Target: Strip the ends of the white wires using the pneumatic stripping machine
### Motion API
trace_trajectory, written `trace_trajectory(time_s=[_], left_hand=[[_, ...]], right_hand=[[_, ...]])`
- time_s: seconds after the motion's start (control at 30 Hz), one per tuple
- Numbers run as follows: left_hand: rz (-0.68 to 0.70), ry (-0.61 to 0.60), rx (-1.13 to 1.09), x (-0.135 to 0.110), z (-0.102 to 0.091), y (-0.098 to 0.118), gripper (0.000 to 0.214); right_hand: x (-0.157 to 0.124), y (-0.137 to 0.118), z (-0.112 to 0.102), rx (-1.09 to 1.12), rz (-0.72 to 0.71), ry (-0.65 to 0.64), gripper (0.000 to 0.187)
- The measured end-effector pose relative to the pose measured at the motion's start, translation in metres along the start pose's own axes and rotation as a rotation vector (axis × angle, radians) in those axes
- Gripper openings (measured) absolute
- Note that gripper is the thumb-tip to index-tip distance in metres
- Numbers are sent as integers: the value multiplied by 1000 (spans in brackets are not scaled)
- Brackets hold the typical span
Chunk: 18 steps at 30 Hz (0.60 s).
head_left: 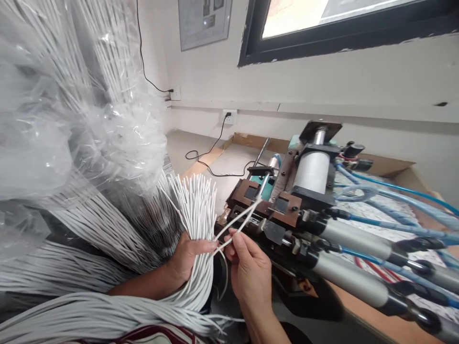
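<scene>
A thick bundle of white cables (197, 210) stands upright with its cut ends fanned at the top. My left hand (190, 258) is wrapped round it below the ends, thumb across the front. The cables bend down and trail to the lower left. My right hand (247, 267) pinches a white cable (231, 236) between thumb and fingertips, just right of the bundle. Two cables angle up to the right from the bundle and cross near their tips, in front of a pneumatic machine (283, 205) with brown plates. Whether the tips touch the machine, I cannot tell.
Large bunches of grey-white cables (107, 224), partly wrapped in clear plastic (118, 138), fill the left side. Silver air cylinders (358, 239) and blue hoses (394, 191) reach to the right from the machine. A black cord (211, 165) runs along the tabletop behind to a wall socket (230, 117).
</scene>
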<state>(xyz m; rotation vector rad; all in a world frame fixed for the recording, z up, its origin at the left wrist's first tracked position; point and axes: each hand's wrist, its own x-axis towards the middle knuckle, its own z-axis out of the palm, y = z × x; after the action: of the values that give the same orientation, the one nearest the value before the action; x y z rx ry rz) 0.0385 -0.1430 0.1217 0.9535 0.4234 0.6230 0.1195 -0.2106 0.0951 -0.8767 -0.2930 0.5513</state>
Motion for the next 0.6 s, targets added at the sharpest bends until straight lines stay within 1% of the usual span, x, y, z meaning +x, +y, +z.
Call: trace_trajectory(time_s=[0.07, 0.13, 0.23, 0.4, 0.6], left_hand=[[-1, 73, 24, 1, -4, -2, 15], [12, 106, 43, 2, -8, -2, 13], [34, 107, 62, 4, -10, -1, 15], [57, 106, 90, 7, -2, 6, 16], [92, 59, 182, 6, 4, 11, 15]], right_hand=[[-2, -2, 0, 95, 42, 59, 23], [-2, -3, -1, 170, 81, 102, 24], [-2, -4, -4, 233, 129, 131, 25], [3, -6, -6, 288, 209, 137, 26], [7, -10, -6, 261, 223, 123, 25]])
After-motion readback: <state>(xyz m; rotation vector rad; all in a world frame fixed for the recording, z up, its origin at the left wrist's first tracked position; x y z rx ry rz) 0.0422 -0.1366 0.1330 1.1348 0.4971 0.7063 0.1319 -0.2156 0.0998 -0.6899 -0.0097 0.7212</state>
